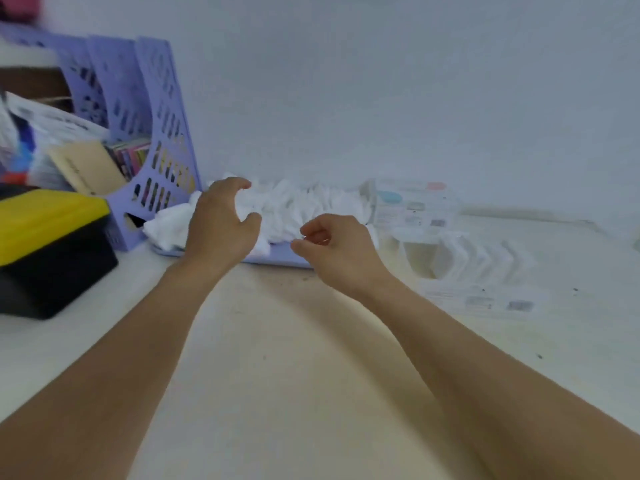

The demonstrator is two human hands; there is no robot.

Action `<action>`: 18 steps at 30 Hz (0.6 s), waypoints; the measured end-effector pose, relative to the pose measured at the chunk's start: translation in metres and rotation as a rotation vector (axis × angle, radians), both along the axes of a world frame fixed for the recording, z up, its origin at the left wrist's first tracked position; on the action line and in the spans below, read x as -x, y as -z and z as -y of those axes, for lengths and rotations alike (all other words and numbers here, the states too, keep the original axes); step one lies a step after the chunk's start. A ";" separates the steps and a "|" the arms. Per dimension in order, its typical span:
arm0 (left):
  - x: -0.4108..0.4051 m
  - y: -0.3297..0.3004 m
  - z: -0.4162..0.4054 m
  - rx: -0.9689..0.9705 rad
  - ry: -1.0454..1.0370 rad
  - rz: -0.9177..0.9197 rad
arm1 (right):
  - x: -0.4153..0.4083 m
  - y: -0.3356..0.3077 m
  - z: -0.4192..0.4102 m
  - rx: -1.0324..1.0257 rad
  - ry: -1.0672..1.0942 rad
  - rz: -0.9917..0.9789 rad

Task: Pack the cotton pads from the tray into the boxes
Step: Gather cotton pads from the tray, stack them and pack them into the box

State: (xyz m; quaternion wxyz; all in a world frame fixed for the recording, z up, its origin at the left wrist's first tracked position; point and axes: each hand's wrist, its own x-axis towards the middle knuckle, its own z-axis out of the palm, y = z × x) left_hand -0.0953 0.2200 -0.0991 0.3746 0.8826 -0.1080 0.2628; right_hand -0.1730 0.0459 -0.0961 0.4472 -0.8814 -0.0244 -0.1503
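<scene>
A heap of white cotton pads (294,206) fills a lilac tray (277,258) against the wall. My left hand (221,223) hovers over the left part of the heap, its fingers and thumb spread in a wide curve with pads showing in the gap. It grips nothing that I can see. My right hand (337,247) hangs above the tray's front edge with loosely curled fingers and holds nothing. A clear box with pastel labels (412,206) stands right of the tray. Several flat clear boxes (478,263) lie in front of it.
A lilac perforated file rack (152,133) with books and papers stands left of the tray. A black case with a yellow lid (48,244) sits at the front left. The pale tabletop (294,341) stretches toward me, and a white wall closes the back.
</scene>
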 end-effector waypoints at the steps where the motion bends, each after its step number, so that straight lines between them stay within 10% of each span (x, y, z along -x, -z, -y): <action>1: 0.001 0.010 -0.015 0.007 -0.040 -0.016 | -0.011 0.003 -0.013 -0.008 -0.007 -0.057; 18: -0.011 0.046 -0.057 -0.254 0.166 -0.296 | -0.075 0.042 -0.077 0.160 0.072 -0.022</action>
